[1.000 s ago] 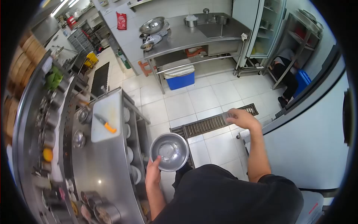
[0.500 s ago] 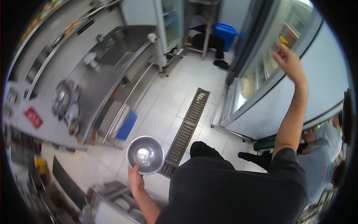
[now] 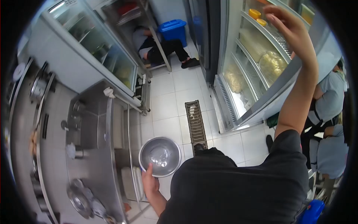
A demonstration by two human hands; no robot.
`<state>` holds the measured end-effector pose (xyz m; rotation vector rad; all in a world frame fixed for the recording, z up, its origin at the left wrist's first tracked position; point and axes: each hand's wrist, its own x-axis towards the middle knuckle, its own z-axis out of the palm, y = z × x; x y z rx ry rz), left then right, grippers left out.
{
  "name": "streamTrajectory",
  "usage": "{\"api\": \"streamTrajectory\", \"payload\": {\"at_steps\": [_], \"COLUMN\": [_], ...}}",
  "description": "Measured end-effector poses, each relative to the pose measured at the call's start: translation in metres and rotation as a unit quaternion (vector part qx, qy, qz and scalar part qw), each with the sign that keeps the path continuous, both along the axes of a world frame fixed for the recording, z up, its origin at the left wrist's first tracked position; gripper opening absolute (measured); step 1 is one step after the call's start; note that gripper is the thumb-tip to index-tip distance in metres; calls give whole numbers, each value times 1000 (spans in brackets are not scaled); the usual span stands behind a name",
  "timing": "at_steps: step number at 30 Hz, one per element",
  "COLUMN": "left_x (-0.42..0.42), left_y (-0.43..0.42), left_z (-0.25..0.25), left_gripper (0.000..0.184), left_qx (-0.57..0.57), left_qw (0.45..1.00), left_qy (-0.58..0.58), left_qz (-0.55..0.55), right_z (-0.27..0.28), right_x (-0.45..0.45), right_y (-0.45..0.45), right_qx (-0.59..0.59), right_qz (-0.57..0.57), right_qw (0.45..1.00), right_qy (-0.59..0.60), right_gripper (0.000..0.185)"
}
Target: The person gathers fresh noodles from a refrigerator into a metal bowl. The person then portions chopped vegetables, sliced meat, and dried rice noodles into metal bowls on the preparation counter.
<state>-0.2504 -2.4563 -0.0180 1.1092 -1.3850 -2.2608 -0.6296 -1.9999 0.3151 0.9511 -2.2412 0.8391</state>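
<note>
Left of the lit refrigerator [image 3: 225, 98], we find the metal bowl [image 3: 160, 156], its rim clamped by the fingers of the left hand [image 3: 150, 183], while near that refrigerator's yellow cups [image 3: 254, 14] we note the raised right hand [image 3: 292, 31], fingers loosely parted.

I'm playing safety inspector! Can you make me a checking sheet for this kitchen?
Surface: steel counter at left, with a sink.
Job's things: metal bowl, held; lit fridge with yellow containers.
Clutter: another bowl and a crumpled pale item on the counter.
Hands: left hand grips the bowl's rim; right hand raised by the fridge, nothing seen in it.
Cables: nothing seen.
Surroundings: tiled floor, drain grate, blue bin, other people.
</note>
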Motion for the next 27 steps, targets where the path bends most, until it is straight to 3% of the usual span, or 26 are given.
{"api": "streamTrajectory", "payload": {"at_steps": [2,5,9,11,13,18,23,27], "left_x": [-45,-113,-188,-227,-269,-385,-494,-567], "left_y": [-26,-61,-108,-136,-160,-221,-274,-290], "left_z": [7,18,12,-7,-24,-27,-5,-2], "left_gripper": [47,49,53,51,48,46,55,55], "left_qx": [-43,-17,-14,28,62,62,51,51], "left_qw": [997,998,996,994,989,969,949,941], "left_qy": [-48,-15,-51,-33,-31,19,27,35], "left_qz": [-34,-64,-75,-98,-131,-240,-311,-334], "right_z": [-7,20,31,45,16,41,82,75], "right_x": [-57,-75,-136,-148,-226,-283,-356,-422], "right_y": [-4,-74,-117,-147,-120,-157,-187,-181], "right_qx": [47,77,66,83,141,274,398,534], "right_qz": [-74,-177,-192,-275,-207,-380,-429,-457], "right_qw": [996,978,975,948,966,874,799,705], "right_qy": [-10,-76,-95,-139,60,129,139,89], "right_gripper": [38,43,45,38,39,35,27,25]}}
